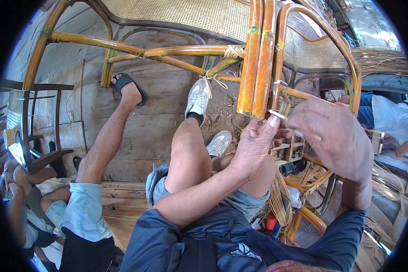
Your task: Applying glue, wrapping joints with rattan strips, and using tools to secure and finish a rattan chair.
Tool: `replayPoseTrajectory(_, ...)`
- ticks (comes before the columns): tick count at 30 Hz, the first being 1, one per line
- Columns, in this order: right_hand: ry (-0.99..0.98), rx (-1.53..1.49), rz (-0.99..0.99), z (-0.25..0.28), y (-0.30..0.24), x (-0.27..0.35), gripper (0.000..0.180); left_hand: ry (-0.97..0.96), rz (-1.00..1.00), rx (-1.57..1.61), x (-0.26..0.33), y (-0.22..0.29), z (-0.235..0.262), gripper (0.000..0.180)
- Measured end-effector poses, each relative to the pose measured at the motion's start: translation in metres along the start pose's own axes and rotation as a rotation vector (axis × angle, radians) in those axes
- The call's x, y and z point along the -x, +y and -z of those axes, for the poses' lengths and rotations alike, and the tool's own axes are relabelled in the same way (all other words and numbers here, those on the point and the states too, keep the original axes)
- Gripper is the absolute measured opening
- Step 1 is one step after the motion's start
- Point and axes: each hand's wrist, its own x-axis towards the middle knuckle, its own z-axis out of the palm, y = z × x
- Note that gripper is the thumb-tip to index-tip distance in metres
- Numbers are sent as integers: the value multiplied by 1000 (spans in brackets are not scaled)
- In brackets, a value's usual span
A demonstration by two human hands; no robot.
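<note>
A bamboo chair frame (pixel 249 81) with glossy orange-brown poles hangs over my lap, its pole ends toward me. My left hand (pixel 254 147) is closed around the end of a thin pole, the thumb pressing a pale binding strip (pixel 277 114) against it. My right hand (pixel 333 136) is beside it on the right, blurred by motion. Its fingers curl toward the strip, but whether they grip it is unclear. A pale wrapped binding (pixel 235 51) and a tied strip (pixel 208 79) show on the crossbars farther left.
Woven cane panels (pixel 177 11) span the chair. Another person's leg (pixel 106 124) stands to the left, near dark chair parts (pixel 56 113). At right lie bundles of thin strips (pixel 381 61) and another bamboo frame (pixel 313 220). Wooden boards (pixel 154 122) form the floor.
</note>
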Motion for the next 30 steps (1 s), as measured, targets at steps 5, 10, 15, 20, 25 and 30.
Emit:
replayPoseTrajectory(5, 113, -145, -33, 0, 30, -17, 12, -30, 30, 21, -1, 1, 0, 34)
replayPoseTrajectory(10, 172, -324, -156, -4, 30, -10, 14, -25, 48, 16, -2, 0, 5, 32)
replayPoseTrajectory(15, 647, -966, -139, -23, 63, 17, 18, 1, 29, -26, -2, 0, 6, 41)
replayPoseTrajectory(20, 873, -1369, -235, -62, 98, 29, 19, -23, 61, 8, -1, 1, 5, 29)
replayPoseTrajectory(25, 879, -1597, -291, -94, 105, 27, 18, -44, 32, 31, -1, -2, 5, 30)
replayPoseTrajectory(30, 792, -1621, -321, -96, 92, 28, 18, -9, 24, 28, 1, -1, 2, 30)
